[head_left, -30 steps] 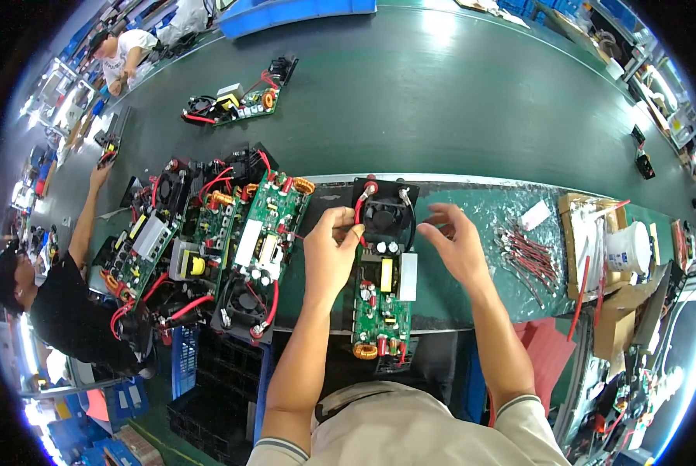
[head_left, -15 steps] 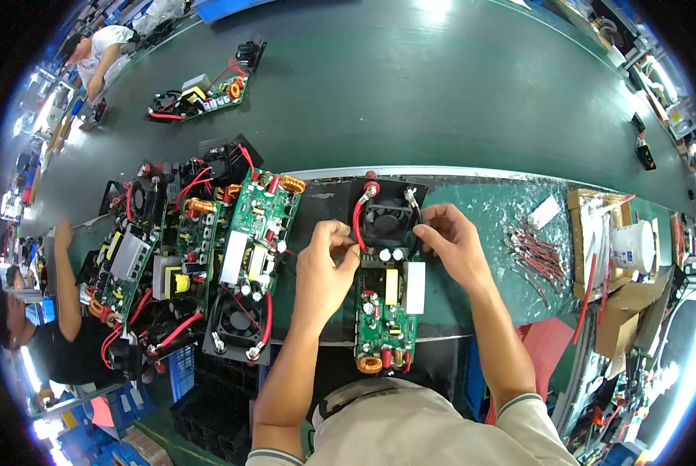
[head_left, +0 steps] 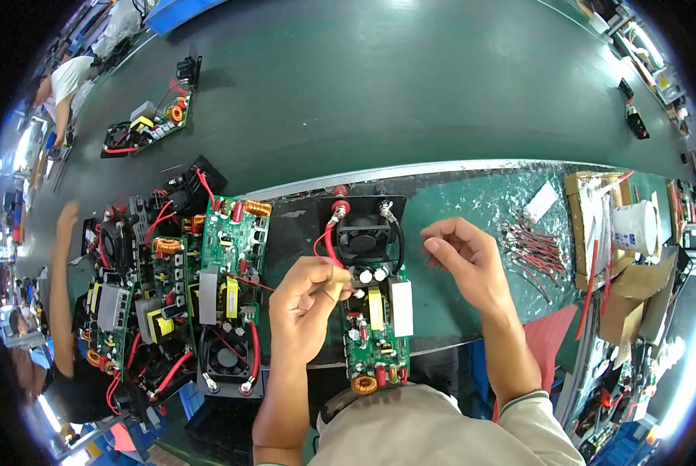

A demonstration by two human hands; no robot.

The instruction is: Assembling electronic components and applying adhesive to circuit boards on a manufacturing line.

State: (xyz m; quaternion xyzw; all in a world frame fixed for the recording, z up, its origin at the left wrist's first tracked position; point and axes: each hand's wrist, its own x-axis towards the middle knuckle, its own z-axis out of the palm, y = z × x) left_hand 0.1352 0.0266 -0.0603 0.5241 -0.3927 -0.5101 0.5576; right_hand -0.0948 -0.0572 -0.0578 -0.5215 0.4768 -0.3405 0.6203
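A green circuit board [head_left: 357,353] with a black fan [head_left: 363,242] and end plate lies upright in front of me. A thick red cable [head_left: 331,247] and a black cable [head_left: 401,245] run down from its terminals. My left hand [head_left: 305,303] is at the board's left edge, closed in a pinch on a thin red wire [head_left: 317,242] that loops down beside the fan. The fingertips partly hide the wire's end. Off to the right of the fan, my right hand [head_left: 468,260] hovers above the bench, holding nothing visible, with half-curled fingers apart.
Several similar fan-and-board assemblies [head_left: 230,241] crowd the left. Another assembly [head_left: 157,116] lies on the dark belt beyond. To the right are a bundle of red and black wires [head_left: 533,252], a cardboard box [head_left: 631,311] and a white tub [head_left: 634,225]. A co-worker's arm [head_left: 64,295] reaches in at left.
My left hand has moved down along the board, below the fan. My right hand has drawn away from the fan's right side. The view has shifted, and the board sits further left.
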